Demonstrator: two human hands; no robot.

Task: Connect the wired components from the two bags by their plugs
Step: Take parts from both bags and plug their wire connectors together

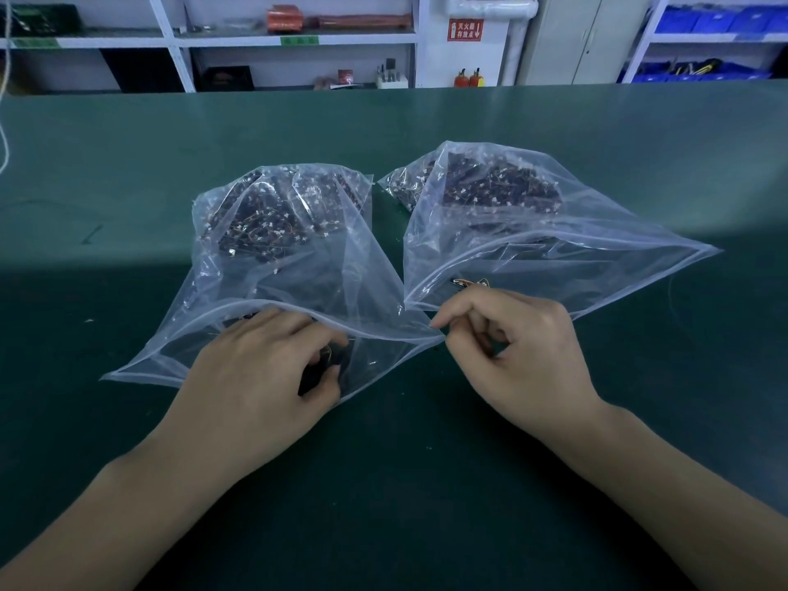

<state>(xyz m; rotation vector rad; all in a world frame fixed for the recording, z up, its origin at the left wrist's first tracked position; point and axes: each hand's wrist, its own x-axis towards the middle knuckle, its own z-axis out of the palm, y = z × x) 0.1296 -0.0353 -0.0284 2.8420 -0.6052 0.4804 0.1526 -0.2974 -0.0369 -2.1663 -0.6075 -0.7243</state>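
Note:
Two clear plastic bags lie side by side on the green table, mouths toward me. The left bag and the right bag each hold a heap of dark components with thin wires and small white plugs. My left hand reaches into the left bag's mouth and its fingers close on a dark wired component. My right hand hovers at the right bag's mouth, thumb and forefinger pinched together; I cannot see anything between them. One loose component lies just inside the right bag's opening.
The green mat runs wide to all sides. Beyond its far edge stand white shelves with boxes and tools, two small red extinguishers and blue bins. A white cord hangs at far left.

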